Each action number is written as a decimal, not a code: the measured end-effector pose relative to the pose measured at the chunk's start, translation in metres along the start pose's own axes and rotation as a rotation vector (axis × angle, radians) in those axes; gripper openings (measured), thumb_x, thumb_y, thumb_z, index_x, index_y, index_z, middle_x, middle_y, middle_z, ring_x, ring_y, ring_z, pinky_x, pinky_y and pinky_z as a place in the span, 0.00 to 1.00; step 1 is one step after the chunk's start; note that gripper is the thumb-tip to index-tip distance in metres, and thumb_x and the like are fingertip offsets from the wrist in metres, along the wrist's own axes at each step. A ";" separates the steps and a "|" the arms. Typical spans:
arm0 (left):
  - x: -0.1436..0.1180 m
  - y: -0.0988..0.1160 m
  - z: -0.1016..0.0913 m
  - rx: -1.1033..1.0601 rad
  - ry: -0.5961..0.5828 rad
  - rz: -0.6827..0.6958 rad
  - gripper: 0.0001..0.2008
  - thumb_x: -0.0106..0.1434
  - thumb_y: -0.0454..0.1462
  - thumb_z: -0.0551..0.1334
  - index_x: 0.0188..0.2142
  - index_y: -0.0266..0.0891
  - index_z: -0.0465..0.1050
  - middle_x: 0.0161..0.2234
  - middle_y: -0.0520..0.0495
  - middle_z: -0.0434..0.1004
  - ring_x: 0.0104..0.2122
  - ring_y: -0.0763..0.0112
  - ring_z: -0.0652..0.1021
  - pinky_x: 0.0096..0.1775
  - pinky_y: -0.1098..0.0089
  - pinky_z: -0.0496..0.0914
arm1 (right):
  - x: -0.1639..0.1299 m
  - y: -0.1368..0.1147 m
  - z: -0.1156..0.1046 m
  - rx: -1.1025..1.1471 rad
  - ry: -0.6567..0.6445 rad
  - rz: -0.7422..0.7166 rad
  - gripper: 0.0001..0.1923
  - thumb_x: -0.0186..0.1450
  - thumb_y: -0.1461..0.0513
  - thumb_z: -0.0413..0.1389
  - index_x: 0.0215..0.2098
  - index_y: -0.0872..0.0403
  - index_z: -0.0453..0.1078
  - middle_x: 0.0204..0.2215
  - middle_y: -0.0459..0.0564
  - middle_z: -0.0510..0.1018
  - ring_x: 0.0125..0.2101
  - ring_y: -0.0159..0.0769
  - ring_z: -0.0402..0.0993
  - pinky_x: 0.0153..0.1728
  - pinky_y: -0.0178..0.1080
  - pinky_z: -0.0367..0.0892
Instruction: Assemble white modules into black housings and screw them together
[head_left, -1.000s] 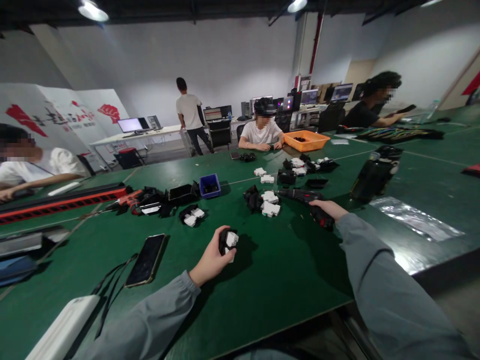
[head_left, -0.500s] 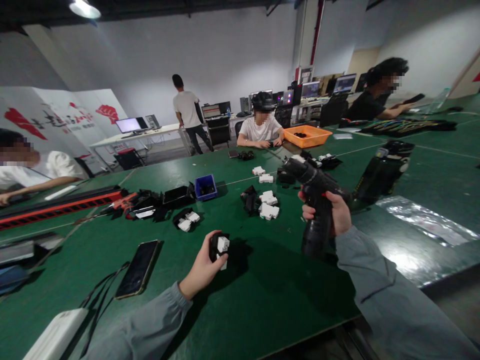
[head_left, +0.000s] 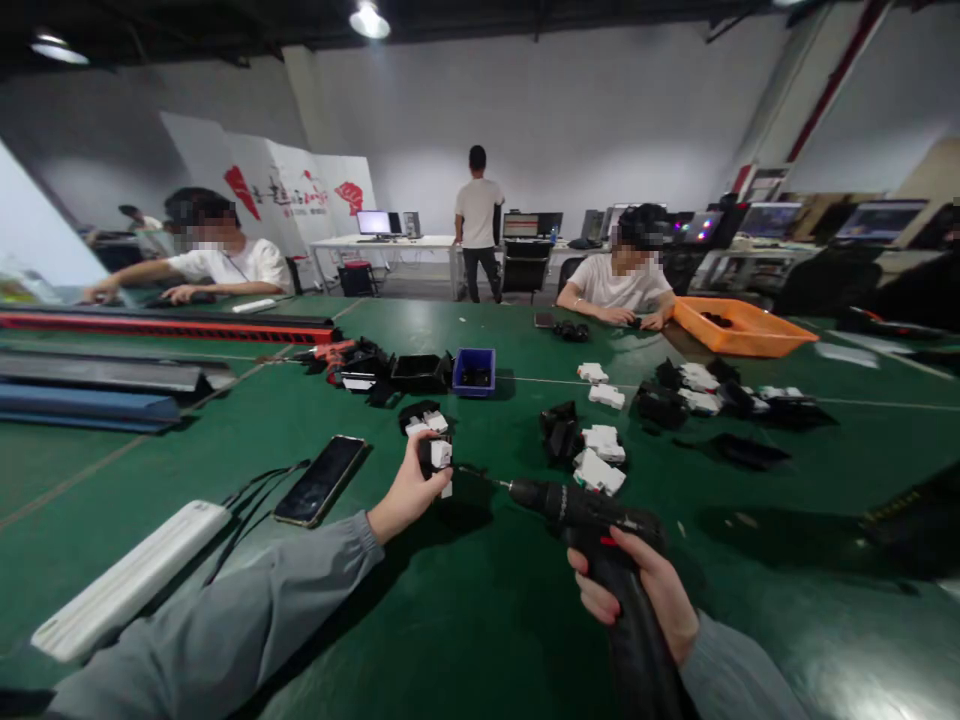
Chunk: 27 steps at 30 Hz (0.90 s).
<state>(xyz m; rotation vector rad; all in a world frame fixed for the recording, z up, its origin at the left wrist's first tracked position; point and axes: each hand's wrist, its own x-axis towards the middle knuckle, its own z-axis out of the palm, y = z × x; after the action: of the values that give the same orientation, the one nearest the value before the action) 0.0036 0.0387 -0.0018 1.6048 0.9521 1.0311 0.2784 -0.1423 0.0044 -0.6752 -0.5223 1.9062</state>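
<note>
My left hand (head_left: 411, 490) is closed around a small black-and-white plastic part (head_left: 440, 455), holding it a little above the green table (head_left: 450, 620). A black cordless drill (head_left: 577, 508) is gripped by the handle in my right hand (head_left: 637, 585). Its thin bit points left toward the held part, with a gap between them. Just behind my left hand lies another black-and-white part (head_left: 426, 417). White plastic parts (head_left: 601, 470) and black pieces (head_left: 559, 434) lie beyond the drill.
A blue bin (head_left: 474, 373) with small dark items stands beyond my left hand, near a red-and-black drill (head_left: 330, 355). A phone (head_left: 322, 480) and a white power strip (head_left: 131, 580) lie left. Across the table a person (head_left: 622, 280) sits beside an orange tray (head_left: 750, 328).
My view has turned left. The drill has swung from pointing up and away to lying nearly level, its bit toward the part in my left hand.
</note>
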 end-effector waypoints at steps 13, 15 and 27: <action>0.003 -0.006 0.002 0.030 0.004 0.074 0.30 0.54 0.36 0.66 0.53 0.42 0.55 0.40 0.50 0.68 0.36 0.70 0.73 0.40 0.66 0.71 | -0.004 -0.001 0.007 -0.028 0.192 0.065 0.23 0.64 0.46 0.54 0.33 0.59 0.75 0.22 0.49 0.65 0.19 0.28 0.50 0.21 0.36 0.50; 0.001 -0.005 0.002 0.043 -0.009 0.082 0.30 0.54 0.36 0.66 0.54 0.42 0.55 0.39 0.50 0.68 0.36 0.70 0.73 0.40 0.66 0.71 | -0.005 0.000 0.005 -0.019 0.206 0.050 0.21 0.64 0.47 0.54 0.34 0.57 0.74 0.25 0.50 0.68 0.19 0.28 0.50 0.21 0.36 0.51; -0.008 -0.001 0.007 0.247 -0.009 0.187 0.34 0.53 0.35 0.65 0.57 0.38 0.55 0.41 0.48 0.68 0.35 0.70 0.71 0.39 0.67 0.69 | -0.008 -0.003 0.004 -0.039 0.140 0.008 0.18 0.65 0.50 0.55 0.37 0.57 0.73 0.32 0.53 0.74 0.19 0.29 0.57 0.21 0.37 0.58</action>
<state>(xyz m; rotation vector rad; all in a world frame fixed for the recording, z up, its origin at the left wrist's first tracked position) 0.0077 0.0293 -0.0060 1.9314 0.9664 1.0626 0.2799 -0.1488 0.0109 -0.8308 -0.4696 1.8443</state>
